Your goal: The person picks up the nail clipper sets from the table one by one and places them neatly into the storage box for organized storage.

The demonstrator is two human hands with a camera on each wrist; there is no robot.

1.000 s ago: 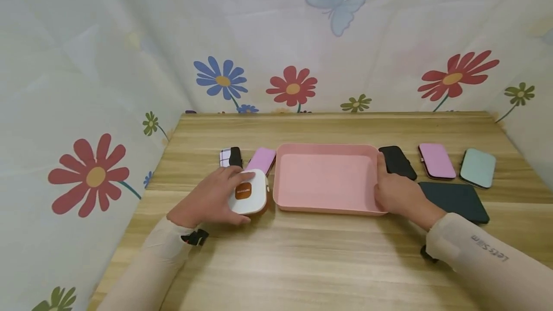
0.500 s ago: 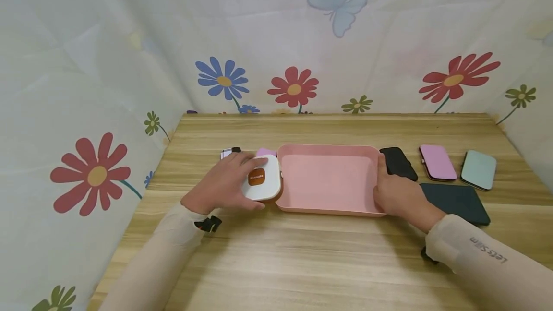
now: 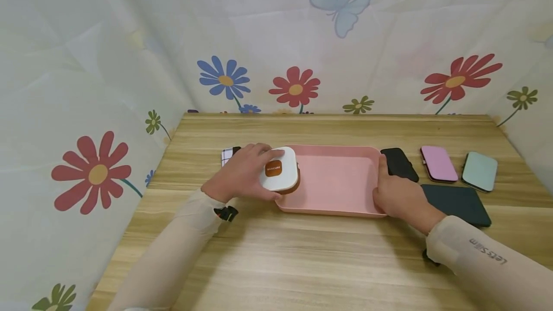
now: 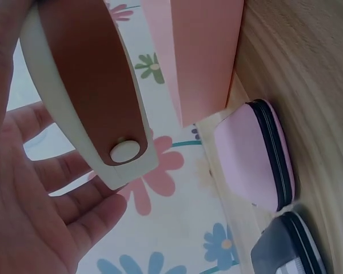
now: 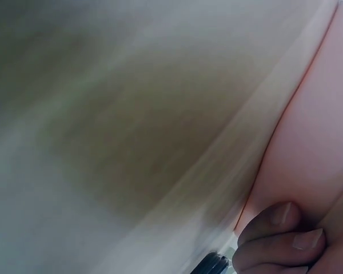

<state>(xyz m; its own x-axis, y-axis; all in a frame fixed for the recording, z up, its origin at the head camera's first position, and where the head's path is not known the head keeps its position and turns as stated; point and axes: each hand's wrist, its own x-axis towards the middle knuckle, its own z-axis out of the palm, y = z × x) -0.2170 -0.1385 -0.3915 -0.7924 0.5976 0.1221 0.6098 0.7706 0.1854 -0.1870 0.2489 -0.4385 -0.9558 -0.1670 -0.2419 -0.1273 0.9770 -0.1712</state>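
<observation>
While the left hand (image 3: pixel 242 174) grips a white manicure case (image 3: pixel 280 175) with a brown label and a brown underside, that case hangs over the 9 o'clock rim of the pink tray (image 3: pixel 332 205), lifted off the desk (image 3: pixel 302 263). From the left wrist view the fingers (image 4: pixel 74 200) wrap the case's white edge, and its brown strap with a pale snap button (image 4: pixel 124 152) faces the camera, with the tray's pink wall (image 4: pixel 206 57) just beside it.

At the tray's 3 o'clock side the right hand (image 3: pixel 399 198) grasps the rim, thumb lying along the edge and the fingers curled against the outer wall; the right wrist view shows fingertips (image 5: pixel 280 217) pressed to the pink wall, the rest blurred.

At 9 o'clock of the tray, mostly hidden behind the left hand, lie a plaid and black case (image 3: pixel 226 154) and, seen only from the left wrist, a pink zip case (image 4: pixel 251 154) resting near the tray's corner. At 3 o'clock of the tray a black case (image 3: pixel 399 163) lies just beyond the right hand, then a pink case (image 3: pixel 438 163) and a mint green case (image 3: pixel 478 171) farther out. A dark green flat case (image 3: pixel 458 198) lies at 4 o'clock, partly under the right wrist. Flower-printed cloth (image 3: pixel 129 85) walls in the desk at 12, 9 and 3 o'clock.
</observation>
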